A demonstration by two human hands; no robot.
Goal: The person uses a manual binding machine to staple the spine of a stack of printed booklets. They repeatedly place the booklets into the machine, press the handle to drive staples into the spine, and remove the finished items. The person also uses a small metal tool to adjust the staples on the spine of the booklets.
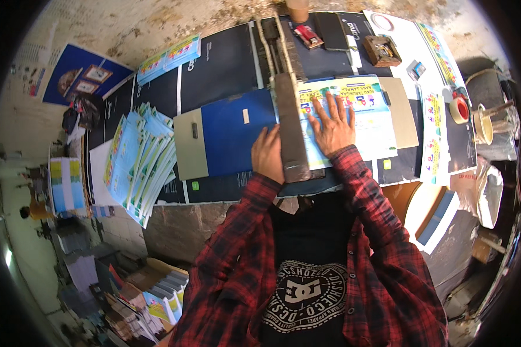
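A long dark bar (291, 130) lies front to back across the work, between my hands. My left hand (268, 155) lies on the blue board (228, 136), its fingers against the bar's left edge and its thumb hidden; it looks flat, with nothing held. To the right of the bar, my right hand (334, 127) is open, fingers spread flat on a colourful printed sheet (367, 130). Grey-beige boards stick out at both ends, one (190, 144) left of the blue board and one (400, 113) beyond the sheet. Each bears a small dark piece.
A fanned stack of printed sheets (145, 165) sits at left, and another pile (171, 58) behind it. At the back are a wooden box (382, 51), a red packet (308, 36) and a cup (298, 10). Tape rolls (459, 110) and a printed strip (433, 139) lie right.
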